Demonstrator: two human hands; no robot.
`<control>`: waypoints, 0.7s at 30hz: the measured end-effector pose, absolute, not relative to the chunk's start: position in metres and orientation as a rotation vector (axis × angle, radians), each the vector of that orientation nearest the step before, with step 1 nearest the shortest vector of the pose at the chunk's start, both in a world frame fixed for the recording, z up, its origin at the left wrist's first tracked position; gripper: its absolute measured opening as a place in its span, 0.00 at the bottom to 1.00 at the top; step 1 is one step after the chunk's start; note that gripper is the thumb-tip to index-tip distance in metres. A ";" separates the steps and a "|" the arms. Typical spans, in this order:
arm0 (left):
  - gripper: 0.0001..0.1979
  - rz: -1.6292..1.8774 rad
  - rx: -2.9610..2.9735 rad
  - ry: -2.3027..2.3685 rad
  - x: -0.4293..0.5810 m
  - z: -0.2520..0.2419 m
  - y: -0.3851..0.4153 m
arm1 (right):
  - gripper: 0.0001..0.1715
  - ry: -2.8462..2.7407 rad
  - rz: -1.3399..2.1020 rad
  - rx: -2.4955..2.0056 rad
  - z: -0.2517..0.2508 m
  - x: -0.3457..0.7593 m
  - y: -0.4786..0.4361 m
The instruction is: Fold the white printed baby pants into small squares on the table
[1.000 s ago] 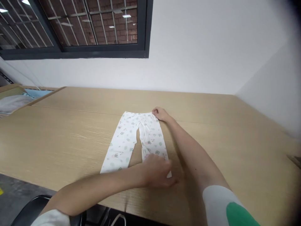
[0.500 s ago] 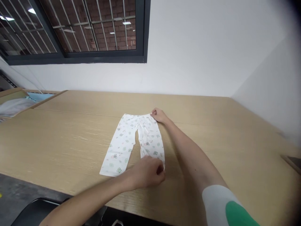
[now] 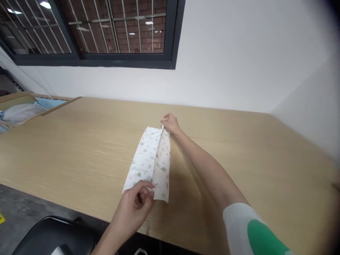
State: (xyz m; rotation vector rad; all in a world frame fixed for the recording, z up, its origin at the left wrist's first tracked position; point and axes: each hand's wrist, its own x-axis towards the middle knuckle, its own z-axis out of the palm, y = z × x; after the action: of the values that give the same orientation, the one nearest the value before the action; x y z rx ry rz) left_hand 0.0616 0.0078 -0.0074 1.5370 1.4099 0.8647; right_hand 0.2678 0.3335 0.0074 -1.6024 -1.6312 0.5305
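Observation:
A pair of small white trousers (image 3: 145,152) with a green and grey print lies on the wooden table, its right-hand leg lifted and partly turned over the left-hand one. At the far end, my right hand (image 3: 171,124) pinches a corner of the waistband between thumb and fingers. My left hand (image 3: 134,207) is at the near end, thumb and fingertips closed on the hem of the raised leg. Part of the near hem is hidden behind the left hand.
The pale wooden table (image 3: 225,159) reaches back to a white wall (image 3: 225,53) below a barred window (image 3: 119,28). At the far left is a wooden bin (image 3: 57,106) containing blue and white cloth. A black chair (image 3: 55,233) stands at the near edge.
Both hands have moved left, carrying the right-hand leg up and over toward the other leg. The trousers, spread flat before, now look narrower. The view has shifted slightly.

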 end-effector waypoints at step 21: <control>0.08 0.884 2.438 1.970 -0.003 -0.054 0.003 | 0.15 -1.891 0.440 -1.738 -0.011 0.162 0.323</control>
State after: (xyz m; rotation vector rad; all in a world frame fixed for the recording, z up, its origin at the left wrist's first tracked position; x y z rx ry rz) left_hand -0.0033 0.0030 -0.0541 2.4380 1.9701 0.8841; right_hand 0.1616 0.3232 -0.0109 -1.7379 -1.8909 0.4397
